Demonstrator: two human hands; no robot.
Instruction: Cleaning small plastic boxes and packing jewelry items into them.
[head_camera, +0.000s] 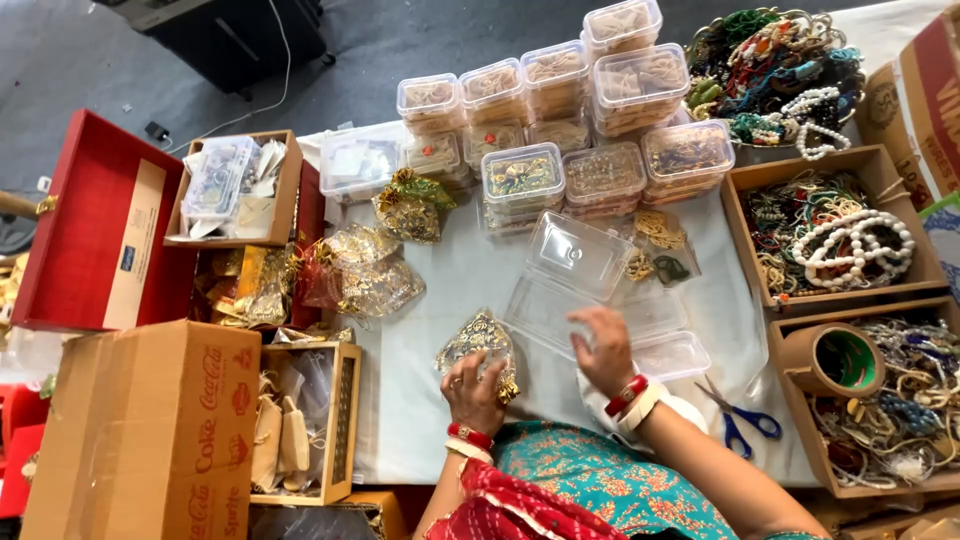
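A small gold-patterned pouch (480, 345) is gripped by the left hand (474, 393), whose fingers are curled around its lower edge, near the front of the white-covered table (440, 290). An open clear plastic box (590, 290) is touched by the right hand (605, 350), its fingers loosely spread over the box's inner edge; the lid is tilted back. Just right of that wrist, blue-handled scissors (740, 418) are laid. Stacked clear boxes (560, 120) of jewellery are ranged behind, and wooden trays of beads (830, 235) are set at the right.

Grey floor (420, 40), white-clothed table (440, 290), perhaps daylight
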